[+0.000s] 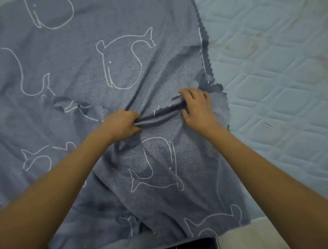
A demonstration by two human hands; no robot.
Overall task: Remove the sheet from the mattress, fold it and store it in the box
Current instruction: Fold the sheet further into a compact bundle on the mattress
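Sheet (80, 113) cloth covers most of the view; it is blue-grey with white outline drawings of whales, and it lies spread and wrinkled on the pale quilted mattress (281, 77). No words or labels can be read on it. Its zigzag-cut edge runs down the right side, and the mattress is bare to the right of that edge. Near the middle, the cloth is bunched into a thick fold between the two hands. The left hand (122, 125) has its fingers curled tight round one end of the fold. The right hand (196, 106) grips the other end, fingers bent over the cloth close to the zigzag edge. Both bare arms reach out from the bottom corners.
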